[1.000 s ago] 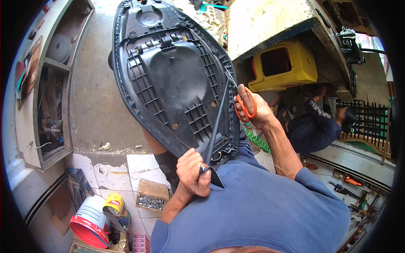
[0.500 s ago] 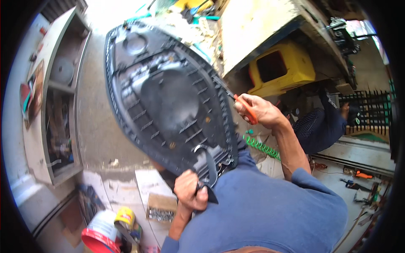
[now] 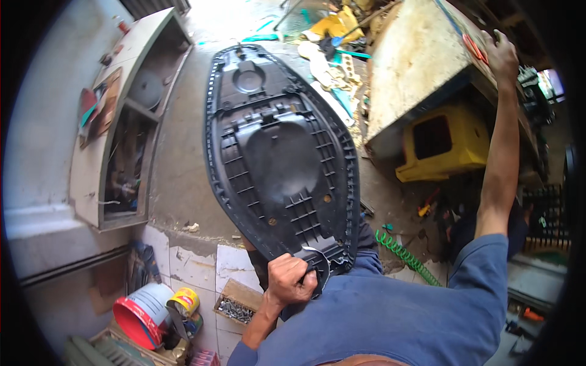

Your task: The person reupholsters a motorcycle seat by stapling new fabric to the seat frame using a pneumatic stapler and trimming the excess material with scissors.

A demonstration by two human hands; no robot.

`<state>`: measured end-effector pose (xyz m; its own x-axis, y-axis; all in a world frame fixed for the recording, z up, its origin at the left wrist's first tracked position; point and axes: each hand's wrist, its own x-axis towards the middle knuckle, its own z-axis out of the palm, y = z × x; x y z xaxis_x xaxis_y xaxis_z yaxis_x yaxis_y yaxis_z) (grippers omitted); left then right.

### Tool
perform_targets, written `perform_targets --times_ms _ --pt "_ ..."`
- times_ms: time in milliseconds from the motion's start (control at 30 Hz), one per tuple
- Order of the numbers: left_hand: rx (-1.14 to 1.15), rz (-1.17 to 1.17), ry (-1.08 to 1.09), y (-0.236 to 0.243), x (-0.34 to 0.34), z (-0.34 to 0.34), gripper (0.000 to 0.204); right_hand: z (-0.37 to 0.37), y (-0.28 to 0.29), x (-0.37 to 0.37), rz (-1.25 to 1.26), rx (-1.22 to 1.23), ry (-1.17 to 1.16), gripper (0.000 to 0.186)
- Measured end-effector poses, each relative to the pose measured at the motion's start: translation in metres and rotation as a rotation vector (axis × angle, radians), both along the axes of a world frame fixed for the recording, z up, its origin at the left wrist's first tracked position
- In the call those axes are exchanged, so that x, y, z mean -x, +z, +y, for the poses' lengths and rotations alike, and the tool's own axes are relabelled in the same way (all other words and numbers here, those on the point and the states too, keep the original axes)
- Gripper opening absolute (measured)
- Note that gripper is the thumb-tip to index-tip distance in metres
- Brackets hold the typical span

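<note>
A black motorcycle seat (image 3: 284, 152) lies bottom up across my lap, its ribbed plastic base showing. At its near end my left hand (image 3: 292, 279) is closed in a fist round a loose flap of black seat cover (image 3: 317, 268). My right arm stretches far out to the upper right. There my right hand (image 3: 504, 58) is over the edge of the workbench, fingers apart and partly hidden. Just left of those fingers is an orange-handled hand tool (image 3: 475, 47) on the bench; its kind is unclear.
The worn workbench (image 3: 409, 67) has a yellow plastic shell (image 3: 442, 143) beneath it. A green coiled hose (image 3: 406, 256) runs by my right side. Near my left are a box of small metal parts (image 3: 238, 308), a red-rimmed bucket (image 3: 143, 314) and a yellow can (image 3: 184, 301). A cabinet (image 3: 131, 122) stands left.
My right hand has left the seat's right edge and moved up to the bench; the orange-handled tool is now out of it. My left hand keeps its grip at the seat's near end.
</note>
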<state>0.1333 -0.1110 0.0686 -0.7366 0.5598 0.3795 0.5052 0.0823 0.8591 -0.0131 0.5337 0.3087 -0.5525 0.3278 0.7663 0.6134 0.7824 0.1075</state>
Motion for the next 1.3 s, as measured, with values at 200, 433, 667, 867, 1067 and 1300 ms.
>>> perform_targets --times_ms 200,433,667,867,1067,1300 --pt "0.044 -0.039 0.079 -0.002 -0.008 -0.004 0.026 -0.299 -0.167 -0.020 -0.314 1.091 0.473 0.073" --pt "-0.508 -0.614 0.974 0.024 0.030 -0.131 0.043 -0.375 -0.288 -0.054 -0.159 1.021 0.463 0.071" --pt "0.596 0.461 1.434 0.035 0.121 -0.122 0.065 -0.410 -0.255 -0.067 -0.093 0.557 0.700 0.073" --pt "0.059 -0.350 0.500 0.036 0.111 0.090 0.035 -0.425 -0.283 -0.072 -0.269 0.508 0.968 0.054" --pt "0.204 -0.021 0.670 -0.005 0.115 0.146 0.020 -0.434 -0.299 -0.075 -0.198 0.694 0.988 0.042" --pt "0.402 -0.038 0.827 -0.021 0.144 0.140 0.038 -0.432 -0.308 -0.059 -0.515 0.643 0.972 0.045"
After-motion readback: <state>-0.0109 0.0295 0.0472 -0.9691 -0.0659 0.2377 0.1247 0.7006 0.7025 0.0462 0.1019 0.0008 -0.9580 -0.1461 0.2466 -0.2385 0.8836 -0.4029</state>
